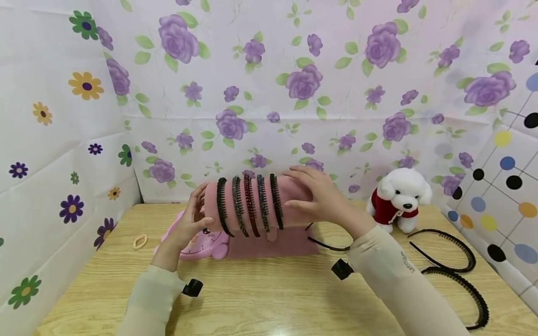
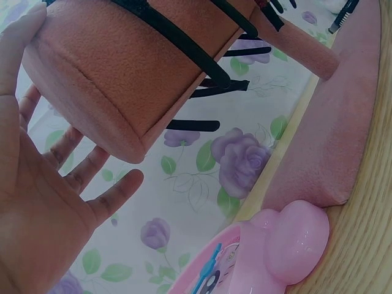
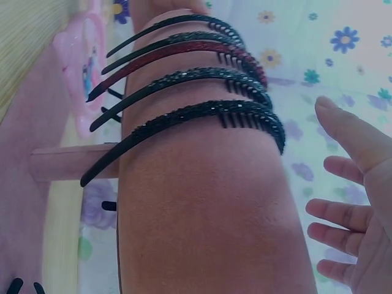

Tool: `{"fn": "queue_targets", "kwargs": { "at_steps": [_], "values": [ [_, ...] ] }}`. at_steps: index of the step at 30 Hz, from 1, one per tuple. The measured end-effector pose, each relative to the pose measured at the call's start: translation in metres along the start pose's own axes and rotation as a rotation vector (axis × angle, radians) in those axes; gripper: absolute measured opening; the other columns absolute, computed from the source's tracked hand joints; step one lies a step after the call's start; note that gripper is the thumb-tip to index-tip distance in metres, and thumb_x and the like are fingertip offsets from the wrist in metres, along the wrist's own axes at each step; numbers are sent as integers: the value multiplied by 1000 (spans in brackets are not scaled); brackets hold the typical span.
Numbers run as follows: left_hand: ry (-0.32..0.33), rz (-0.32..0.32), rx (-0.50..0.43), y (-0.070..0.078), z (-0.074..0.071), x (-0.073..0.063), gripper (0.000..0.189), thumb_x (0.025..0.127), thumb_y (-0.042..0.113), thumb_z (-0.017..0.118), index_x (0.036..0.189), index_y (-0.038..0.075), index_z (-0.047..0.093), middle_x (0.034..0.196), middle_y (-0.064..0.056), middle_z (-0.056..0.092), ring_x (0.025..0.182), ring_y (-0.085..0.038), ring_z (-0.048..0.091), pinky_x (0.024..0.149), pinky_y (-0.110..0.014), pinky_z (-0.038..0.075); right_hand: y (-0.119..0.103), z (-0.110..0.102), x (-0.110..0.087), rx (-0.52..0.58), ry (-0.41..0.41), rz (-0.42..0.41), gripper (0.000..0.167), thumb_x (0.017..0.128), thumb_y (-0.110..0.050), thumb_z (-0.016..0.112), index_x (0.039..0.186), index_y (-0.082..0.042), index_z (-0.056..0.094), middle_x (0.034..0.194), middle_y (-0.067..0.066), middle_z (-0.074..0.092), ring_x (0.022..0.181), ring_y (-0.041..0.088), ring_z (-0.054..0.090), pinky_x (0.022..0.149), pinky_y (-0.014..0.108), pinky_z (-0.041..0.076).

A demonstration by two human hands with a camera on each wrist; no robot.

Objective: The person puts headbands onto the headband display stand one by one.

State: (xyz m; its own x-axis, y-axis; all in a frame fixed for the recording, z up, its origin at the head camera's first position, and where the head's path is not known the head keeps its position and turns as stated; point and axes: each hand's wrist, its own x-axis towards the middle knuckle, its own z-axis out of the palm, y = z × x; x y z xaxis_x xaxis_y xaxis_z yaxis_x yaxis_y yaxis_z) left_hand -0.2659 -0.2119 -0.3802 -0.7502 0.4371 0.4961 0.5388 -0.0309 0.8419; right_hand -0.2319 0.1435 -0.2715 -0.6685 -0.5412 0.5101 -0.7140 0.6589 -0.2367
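Observation:
A pink padded headband stand (image 1: 294, 217) has a horizontal roll on a short post above a flat base (image 1: 273, 248). Several toothed headbands sit across the roll, among them a sparkly red headband (image 1: 250, 205) between dark glittery ones. At the roll's left end is my left hand (image 2: 43, 196), fingers spread and thumb against the end's edge. My right hand (image 1: 325, 198) is by the right end, its thumb and fingers apart around the roll. In the right wrist view, that hand's spread fingers (image 3: 343, 214) stand beside the roll, away from the headbands.
Left of the base stands a pink clock (image 1: 201, 247), with a beige ring (image 1: 135, 244) farther left. A white plush dog (image 1: 403, 191) in red sits at the back right. Black headbands (image 1: 481, 303) lie at the right; another headband (image 1: 328, 245) is partly hidden behind my right forearm.

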Motion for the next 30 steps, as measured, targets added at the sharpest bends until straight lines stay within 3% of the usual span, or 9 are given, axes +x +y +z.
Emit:
{"fn": "queue_targets", "kwargs": {
  "at_steps": [4,10,18,25,30],
  "values": [
    [1,-4,-7,0,0,0,83,93,31,62,155,22,8,151,10,25,130,-8,33,96,-19,40,3,-4,-11,66,48,33,63,83,-27,75,139,-11,51,144,13,49,138,34,39,112,56,28],
    [2,-11,1,-1,0,0,83,93,32,62,155,23,8,151,10,24,130,-8,33,96,-19,39,7,-13,-33,136,146,76,59,87,-24,72,140,-17,49,144,7,49,138,31,39,112,54,29],
    [3,-9,10,-1,-1,1,83,93,34,63,155,23,8,150,10,25,130,-9,33,96,-20,39,16,-19,-61,96,298,129,53,87,-17,71,137,-14,53,138,10,54,130,30,48,103,53,40],
    [4,-6,5,-1,-1,1,83,92,34,63,155,23,9,150,10,25,130,-8,33,96,-20,38,32,-16,-78,71,383,169,48,86,-10,71,132,-11,58,127,10,62,100,22,57,87,29,43],
    [10,-7,7,-3,-2,0,83,92,34,63,155,23,9,150,10,26,130,-9,33,97,-20,38,44,-13,-89,78,398,201,46,87,-9,70,132,-11,58,123,11,63,104,25,59,90,14,42]
  ]
}}
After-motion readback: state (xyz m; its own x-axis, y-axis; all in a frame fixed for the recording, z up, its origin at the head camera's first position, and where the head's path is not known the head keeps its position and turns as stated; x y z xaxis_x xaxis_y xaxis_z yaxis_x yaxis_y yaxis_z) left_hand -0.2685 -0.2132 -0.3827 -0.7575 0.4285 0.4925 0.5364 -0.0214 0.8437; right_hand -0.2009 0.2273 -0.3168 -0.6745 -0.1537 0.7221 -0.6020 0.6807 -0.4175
